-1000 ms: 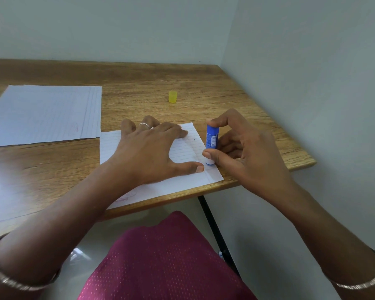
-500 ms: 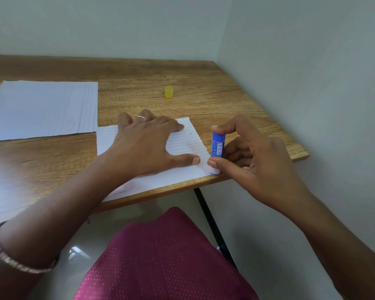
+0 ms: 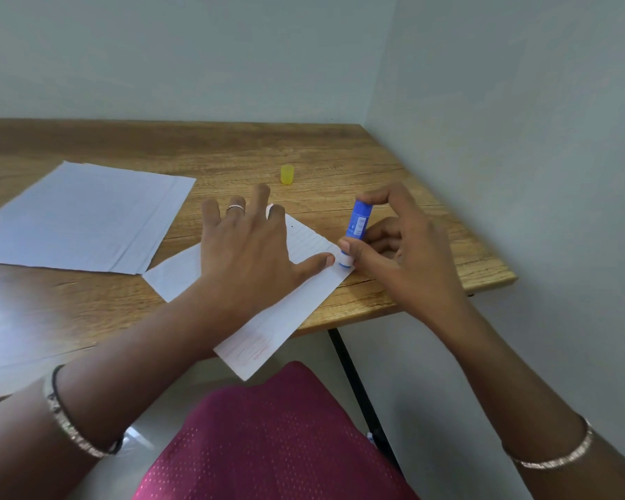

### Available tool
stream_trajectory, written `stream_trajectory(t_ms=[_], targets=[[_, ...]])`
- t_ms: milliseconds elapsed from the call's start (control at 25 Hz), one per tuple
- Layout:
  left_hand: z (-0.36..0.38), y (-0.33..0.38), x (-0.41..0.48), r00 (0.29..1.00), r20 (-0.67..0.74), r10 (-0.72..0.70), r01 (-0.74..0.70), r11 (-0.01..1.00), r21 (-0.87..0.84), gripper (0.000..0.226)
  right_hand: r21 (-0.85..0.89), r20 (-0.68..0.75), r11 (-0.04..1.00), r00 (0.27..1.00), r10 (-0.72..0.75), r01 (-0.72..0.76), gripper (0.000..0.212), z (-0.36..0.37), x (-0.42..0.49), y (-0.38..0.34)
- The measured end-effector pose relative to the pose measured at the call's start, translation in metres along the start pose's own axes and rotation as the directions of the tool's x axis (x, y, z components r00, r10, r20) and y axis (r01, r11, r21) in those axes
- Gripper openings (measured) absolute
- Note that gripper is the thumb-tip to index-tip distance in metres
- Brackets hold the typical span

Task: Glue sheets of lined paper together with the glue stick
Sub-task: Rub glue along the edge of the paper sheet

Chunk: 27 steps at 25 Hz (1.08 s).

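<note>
A single lined sheet (image 3: pixel 305 301) lies askew on the wooden table (image 3: pixel 394 196), its near corner hanging over the front edge. My left hand (image 3: pixel 253 247) presses flat on it with fingers spread. My right hand (image 3: pixel 401 247) pinches a blue glue stick (image 3: pixel 356 225), held tip down on the sheet's right corner, right beside my left thumb. A stack of lined sheets (image 3: pixel 83 218) lies to the left.
The yellow glue cap (image 3: pixel 287 174) stands on the table behind my hands. Walls close the table's far and right sides. The table's front edge runs just below the sheet, with a black leg (image 3: pixel 354 377) and my magenta-clad lap (image 3: pixel 267 438) beneath.
The sheet has turned under my left hand, so a corner now overhangs the front edge. The glue stick stays at the sheet's right corner by my thumb.
</note>
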<state>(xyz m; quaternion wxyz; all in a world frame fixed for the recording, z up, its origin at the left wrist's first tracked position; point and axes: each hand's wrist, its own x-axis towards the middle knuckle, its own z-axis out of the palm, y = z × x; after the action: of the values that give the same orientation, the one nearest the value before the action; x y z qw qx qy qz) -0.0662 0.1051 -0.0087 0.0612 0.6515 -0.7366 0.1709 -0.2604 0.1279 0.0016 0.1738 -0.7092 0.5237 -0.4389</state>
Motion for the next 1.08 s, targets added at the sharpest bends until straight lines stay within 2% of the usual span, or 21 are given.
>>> stream_trajectory(t_ms=[200, 440, 520, 640, 720, 800, 880, 920, 1000, 1080], targets=[[0.002, -0.002, -0.001, 1.0, 0.0, -0.006, 0.006, 1.0, -0.01, 0.106, -0.107, 0.032, 0.99, 0.995, -0.094, 0.097, 0.042, 0.003, 0.002, 0.006], [0.005, -0.004, 0.002, 1.0, 0.017, -0.002, 0.002, 0.999, -0.037, 0.103, -0.133, -0.055, 0.99, 0.996, -0.063, 0.055, 0.043, 0.002, 0.012, 0.018], [0.004, -0.004, 0.002, 1.0, 0.019, -0.004, 0.005, 0.999, -0.052, 0.103, -0.061, -0.123, 0.998, 0.992, -0.006, -0.002, 0.044, -0.002, 0.015, 0.018], [0.002, -0.004, 0.006, 0.999, 0.032, 0.015, -0.013, 0.999, -0.052, 0.101, 0.257, -0.183, 0.958, 0.967, 0.178, -0.128, 0.043, -0.01, 0.023, 0.018], [0.002, -0.005, 0.014, 0.997, 0.051, 0.051, -0.049, 0.998, -0.043, 0.097, 0.491, -0.121, 0.839, 0.935, 0.333, -0.235, 0.041, -0.014, 0.034, 0.019], [0.001, -0.007, 0.02, 0.994, 0.069, 0.081, -0.079, 0.996, -0.042, 0.094, 0.611, 0.01, 0.71, 0.901, 0.435, -0.349, 0.044, -0.018, 0.047, 0.021], [0.002, -0.009, 0.024, 0.993, 0.071, 0.092, -0.087, 0.994, -0.064, 0.087, 0.624, 0.114, 0.657, 0.881, 0.458, -0.423, 0.051, -0.02, 0.058, 0.024], [0.002, -0.01, 0.025, 0.994, 0.061, 0.091, -0.085, 0.992, -0.088, 0.083, 0.593, 0.125, 0.673, 0.876, 0.466, -0.442, 0.053, -0.021, 0.064, 0.025], [0.001, -0.012, 0.026, 0.996, 0.024, 0.081, -0.077, 0.984, -0.159, 0.071, 0.511, 0.072, 0.736, 0.876, 0.478, -0.444, 0.047, -0.019, 0.073, 0.031], [-0.001, -0.015, 0.027, 0.998, -0.019, 0.063, -0.066, 0.964, -0.257, 0.056, 0.465, 0.018, 0.788, 0.894, 0.448, -0.405, 0.031, -0.015, 0.083, 0.035]])
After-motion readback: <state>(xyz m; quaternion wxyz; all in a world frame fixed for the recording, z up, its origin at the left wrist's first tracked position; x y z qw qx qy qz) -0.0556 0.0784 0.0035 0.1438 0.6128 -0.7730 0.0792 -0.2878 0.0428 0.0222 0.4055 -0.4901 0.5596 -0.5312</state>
